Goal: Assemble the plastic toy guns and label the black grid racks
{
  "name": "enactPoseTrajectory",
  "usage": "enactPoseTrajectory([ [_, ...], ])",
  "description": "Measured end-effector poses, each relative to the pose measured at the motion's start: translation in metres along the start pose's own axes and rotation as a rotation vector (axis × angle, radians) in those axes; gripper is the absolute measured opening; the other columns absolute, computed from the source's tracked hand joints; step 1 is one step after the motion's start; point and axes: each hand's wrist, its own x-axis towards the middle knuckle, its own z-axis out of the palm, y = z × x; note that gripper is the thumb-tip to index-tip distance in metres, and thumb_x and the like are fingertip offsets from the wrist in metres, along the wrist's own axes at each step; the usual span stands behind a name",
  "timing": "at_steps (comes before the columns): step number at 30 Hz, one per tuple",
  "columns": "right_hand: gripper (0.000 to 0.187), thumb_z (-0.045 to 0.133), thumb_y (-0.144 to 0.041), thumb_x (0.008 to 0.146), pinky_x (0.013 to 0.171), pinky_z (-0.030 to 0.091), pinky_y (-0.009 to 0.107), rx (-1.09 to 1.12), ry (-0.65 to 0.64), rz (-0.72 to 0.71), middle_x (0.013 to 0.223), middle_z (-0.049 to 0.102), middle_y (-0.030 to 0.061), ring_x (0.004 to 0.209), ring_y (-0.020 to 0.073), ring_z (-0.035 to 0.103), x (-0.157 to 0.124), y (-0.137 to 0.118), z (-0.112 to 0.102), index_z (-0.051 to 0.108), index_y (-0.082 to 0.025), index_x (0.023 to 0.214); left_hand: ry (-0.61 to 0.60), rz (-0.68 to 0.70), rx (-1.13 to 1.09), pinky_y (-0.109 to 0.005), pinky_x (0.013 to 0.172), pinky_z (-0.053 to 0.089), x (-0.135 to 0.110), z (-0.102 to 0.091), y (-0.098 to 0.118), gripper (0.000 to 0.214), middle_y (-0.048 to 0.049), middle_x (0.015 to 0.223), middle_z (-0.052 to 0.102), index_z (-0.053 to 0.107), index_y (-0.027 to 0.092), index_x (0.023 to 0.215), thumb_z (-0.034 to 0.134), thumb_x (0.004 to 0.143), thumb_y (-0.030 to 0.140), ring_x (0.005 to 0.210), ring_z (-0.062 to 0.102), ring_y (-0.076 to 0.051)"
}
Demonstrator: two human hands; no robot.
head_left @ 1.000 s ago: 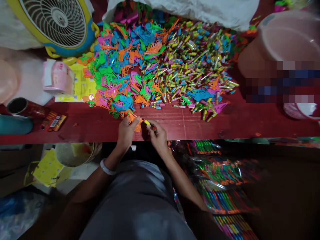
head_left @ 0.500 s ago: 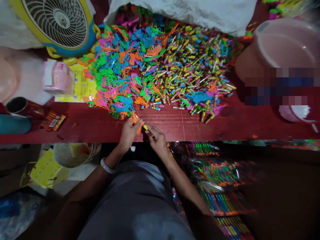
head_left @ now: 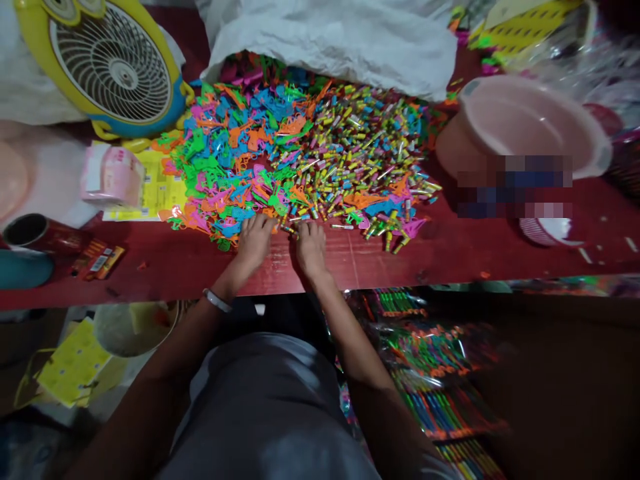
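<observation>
A red table (head_left: 380,267) runs across the view; a white sack (head_left: 320,50) lies along its far side, with a pink tub (head_left: 457,143) to the right and a yellow and blue fan (head_left: 120,70) to the left; between tub and fan spread two heaps that meet in the middle, a heap of plastic pieces (head_left: 230,147) in orange, green, blue and pink on the left, and a heap of small tubes (head_left: 360,147), many of them yellow, on the right; the left hand (head_left: 255,239) is palm down at the near edge of the plastic pieces, its fingertips right up against them; the right hand (head_left: 311,247) is just below the near edge of the tubes, fingers bent and pointing into them; the hands are apart from each other, and their undersides are hidden, so I cannot tell whether either is closed on anything; a single short tube (head_left: 290,230) shows in the gap between them, close to the right fingertips.
</observation>
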Motion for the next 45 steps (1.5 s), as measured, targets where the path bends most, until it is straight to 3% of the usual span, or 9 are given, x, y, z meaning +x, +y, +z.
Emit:
enactPoseTrajectory([
  [5,0.026,0.048,-0.023,0.097,0.083,0.049,0.039,0.167,0.012,0.019,0.106,0.07,0.0144,0.091,0.0257,0.06,-0.009,0.0,-0.007,0.064,-0.017,0.117,0.278,-0.173,-0.475,-0.034,0.094,0.05,-0.007,-0.024,-0.007,0.02,-0.0064,0.107,0.073,0.071,0.022,0.107,0.06,0.091,0.021,0.101,0.066,-0.022],
  [11,0.026,0.053,-0.035,0.094,0.073,0.049,0.032,0.395,0.01,0.094,0.095,0.072,0.0053,0.074,0.0192,0.063,-0.026,-0.014,-0.04,0.063,-0.023,0.115,0.213,-0.347,-0.838,-0.028,0.072,0.05,-0.03,-0.029,0.002,0.029,0.0009,0.074,0.065,0.069,0.019,0.112,0.068,0.084,0.025,0.07,0.064,-0.016],
  [21,0.034,0.06,-0.053,0.092,0.08,0.051,0.033,0.693,-0.032,0.223,0.086,0.066,0.0029,0.084,0.0182,0.061,-0.032,-0.023,-0.039,0.069,-0.021,0.087,0.228,-0.379,-0.962,-0.028,0.073,0.052,-0.056,-0.018,0.006,0.024,-0.0007,0.084,0.066,0.068,0.022,0.108,0.068,0.086,0.031,0.075,0.063,-0.016],
  [25,0.035,0.057,-0.055,0.095,0.067,0.051,0.03,0.776,-0.188,0.224,0.07,0.065,-0.002,0.066,0.0163,0.061,-0.039,-0.032,-0.031,0.065,-0.022,0.098,0.236,-0.329,-0.91,-0.031,0.083,0.053,-0.06,-0.017,0.008,0.032,-0.0026,0.096,0.067,0.065,0.025,0.115,0.07,0.088,0.04,0.088,0.066,-0.017],
  [28,0.027,0.055,-0.047,0.097,0.072,0.055,0.034,0.66,-0.123,0.101,0.078,0.07,0.0019,0.072,0.0198,0.066,-0.046,-0.039,-0.029,0.066,-0.023,0.105,0.235,-0.423,-0.977,-0.032,0.085,0.054,-0.064,-0.015,0.018,0.039,-0.0032,0.095,0.066,0.064,0.024,0.114,0.073,0.086,0.05,0.093,0.066,-0.018],
  [32,0.029,0.044,-0.034,0.102,0.091,0.056,0.043,0.424,0.001,-0.201,0.107,0.074,0.0124,0.1,0.0252,0.069,-0.055,-0.042,-0.034,0.072,-0.025,0.104,0.022,-0.629,-1.306,-0.036,0.082,0.057,-0.069,-0.015,0.03,0.053,-0.0094,0.094,0.071,0.066,0.017,0.096,0.074,0.079,0.066,0.092,0.071,-0.022],
  [37,0.03,0.053,-0.038,0.102,0.092,0.058,0.041,0.565,-0.151,-0.184,0.113,0.074,0.0109,0.105,0.0247,0.07,-0.06,-0.041,-0.039,0.065,-0.025,0.126,0.16,-0.697,-1.343,-0.034,0.078,0.056,-0.07,-0.016,0.027,0.051,-0.0057,0.084,0.074,0.071,0.015,0.088,0.092,0.058,0.051,0.084,0.071,-0.022],
  [40,0.034,0.056,-0.042,0.101,0.088,0.059,0.039,0.535,-0.177,-0.017,0.11,0.075,0.0091,0.096,0.0236,0.072,-0.056,-0.038,-0.038,0.061,-0.023,0.129,0.167,-0.66,-1.254,-0.032,0.077,0.054,-0.072,-0.017,0.022,0.041,-0.0033,0.078,0.074,0.074,0.015,0.084,0.091,0.061,0.045,0.078,0.07,-0.02],
  [45,0.027,0.054,-0.038,0.102,0.098,0.056,0.041,0.517,-0.221,-0.125,0.118,0.075,0.0107,0.11,0.025,0.07,-0.048,-0.038,-0.037,0.07,-0.024,0.119,0.084,-0.55,-1.187,-0.031,0.078,0.053,-0.077,-0.017,0.02,0.03,-0.0036,0.079,0.074,0.076,0.016,0.082,0.085,0.07,0.042,0.078,0.068,-0.018],
])
